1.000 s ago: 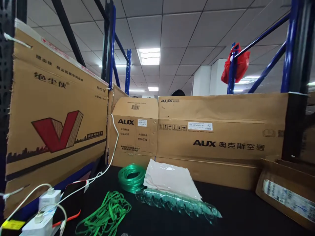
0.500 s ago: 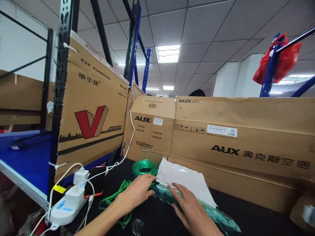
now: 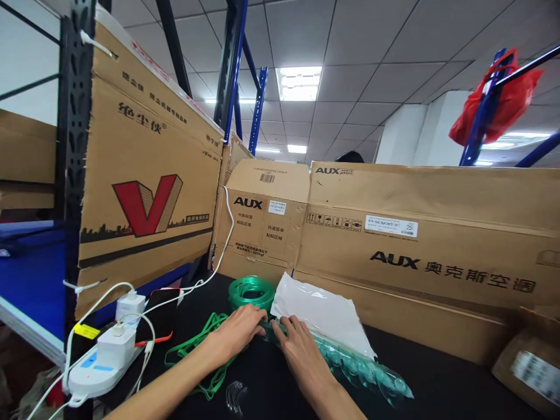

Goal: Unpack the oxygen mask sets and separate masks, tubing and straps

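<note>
A long clear plastic bag of green round pieces [image 3: 365,368] lies slantwise on the black tabletop, its contents blurred by the shiny film. My left hand [image 3: 240,331] is closed at the bag's left end, fingertips partly hidden. Close beside it, my right hand [image 3: 301,353] has its bent fingers on the same end, thumb towards the left hand. Behind the bag is a white plastic sheet or pouch [image 3: 321,309]. A coil of green tubing [image 3: 251,291] sits just beyond my left hand, and green straps [image 3: 214,379] lie loose under that forearm.
Small clear curved pieces [image 3: 236,398] lie near the front. At left are a white power strip [image 3: 98,373] with cables and a dark phone-like slab [image 3: 161,312]. Cardboard panels [image 3: 420,204] wall the back and left. A brown package [image 3: 529,361] stands at right.
My right hand has moved left along the bag, close to my left hand, and its fingers have come down onto the bag's end. The view has shifted slightly.
</note>
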A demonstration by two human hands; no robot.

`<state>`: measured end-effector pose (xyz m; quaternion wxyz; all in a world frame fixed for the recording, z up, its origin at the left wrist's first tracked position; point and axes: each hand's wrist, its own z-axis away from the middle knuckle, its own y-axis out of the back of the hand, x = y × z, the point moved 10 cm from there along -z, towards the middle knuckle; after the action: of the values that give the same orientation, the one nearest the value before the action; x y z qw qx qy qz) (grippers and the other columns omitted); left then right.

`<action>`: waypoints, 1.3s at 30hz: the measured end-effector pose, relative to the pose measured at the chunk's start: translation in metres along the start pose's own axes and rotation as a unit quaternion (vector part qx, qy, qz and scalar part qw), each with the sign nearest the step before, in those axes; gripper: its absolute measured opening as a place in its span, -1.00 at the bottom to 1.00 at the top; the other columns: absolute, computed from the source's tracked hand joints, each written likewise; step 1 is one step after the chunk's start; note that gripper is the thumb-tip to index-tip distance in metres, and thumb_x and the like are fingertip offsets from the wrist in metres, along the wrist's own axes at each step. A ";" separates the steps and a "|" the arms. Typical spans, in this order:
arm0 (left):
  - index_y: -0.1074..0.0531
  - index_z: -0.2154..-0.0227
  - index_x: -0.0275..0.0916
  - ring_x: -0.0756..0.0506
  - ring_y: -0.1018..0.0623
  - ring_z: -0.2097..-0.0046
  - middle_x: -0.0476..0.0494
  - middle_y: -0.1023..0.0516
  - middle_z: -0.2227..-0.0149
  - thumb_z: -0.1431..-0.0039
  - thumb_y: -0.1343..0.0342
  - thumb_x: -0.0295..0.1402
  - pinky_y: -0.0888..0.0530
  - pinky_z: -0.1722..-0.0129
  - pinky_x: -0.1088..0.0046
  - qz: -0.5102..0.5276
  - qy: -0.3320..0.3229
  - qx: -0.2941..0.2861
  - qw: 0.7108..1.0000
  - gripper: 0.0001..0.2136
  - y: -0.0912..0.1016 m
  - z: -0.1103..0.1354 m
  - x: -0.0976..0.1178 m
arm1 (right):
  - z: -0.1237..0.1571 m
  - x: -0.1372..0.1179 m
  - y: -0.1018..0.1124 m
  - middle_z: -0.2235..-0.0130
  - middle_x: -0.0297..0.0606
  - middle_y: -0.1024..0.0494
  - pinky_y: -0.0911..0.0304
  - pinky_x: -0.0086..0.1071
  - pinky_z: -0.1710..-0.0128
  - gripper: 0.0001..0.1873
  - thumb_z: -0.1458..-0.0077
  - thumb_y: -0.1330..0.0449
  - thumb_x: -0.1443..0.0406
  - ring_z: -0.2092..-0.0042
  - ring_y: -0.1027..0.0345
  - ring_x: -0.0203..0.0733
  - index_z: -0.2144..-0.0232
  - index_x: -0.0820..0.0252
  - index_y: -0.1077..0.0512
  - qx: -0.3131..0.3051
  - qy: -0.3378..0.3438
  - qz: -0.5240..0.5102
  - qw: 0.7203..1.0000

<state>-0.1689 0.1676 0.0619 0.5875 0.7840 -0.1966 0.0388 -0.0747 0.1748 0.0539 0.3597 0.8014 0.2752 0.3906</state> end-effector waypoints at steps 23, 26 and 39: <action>-0.56 0.09 -0.15 -0.17 -0.57 0.02 -0.09 -0.60 0.08 -0.39 -0.11 -0.25 -0.39 -0.03 0.34 0.040 0.027 0.086 0.995 -0.82 0.097 0.052 -0.015 | 0.165 0.168 0.069 0.01 0.00 -0.67 -0.50 0.01 -0.05 -0.45 -0.38 0.10 0.08 -0.02 -0.59 0.14 0.02 0.23 -0.60 0.075 -0.260 -0.096 0.958; -0.57 0.10 -0.12 -0.13 -0.58 0.00 -0.03 -0.62 0.07 -0.39 -0.15 -0.26 -0.40 -0.04 0.41 0.072 0.009 0.076 0.994 -0.85 0.080 0.055 0.016 | 0.190 0.179 0.050 0.12 -0.13 -0.72 -0.57 -0.11 0.05 -0.48 -0.31 0.03 0.02 0.08 -0.64 0.09 0.09 0.13 -0.64 0.055 -0.287 -0.119 0.949; -0.60 0.04 -0.02 -0.15 -0.58 -0.06 0.01 -0.64 0.02 -0.31 -0.27 -0.22 -0.40 -0.10 0.40 0.135 -0.042 -0.025 0.990 -0.80 -0.002 0.048 0.102 | 0.160 0.081 0.062 -0.15 -0.24 -0.59 -0.42 -0.09 -0.20 -0.58 -0.35 -0.11 0.09 -0.15 -0.51 0.06 -0.17 -0.04 -0.50 0.061 -0.170 -0.299 0.937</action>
<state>-0.0828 0.0966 0.0748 0.5873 0.7366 -0.3258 0.0799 0.1104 0.1391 0.0676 0.4515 0.7572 0.4601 0.1055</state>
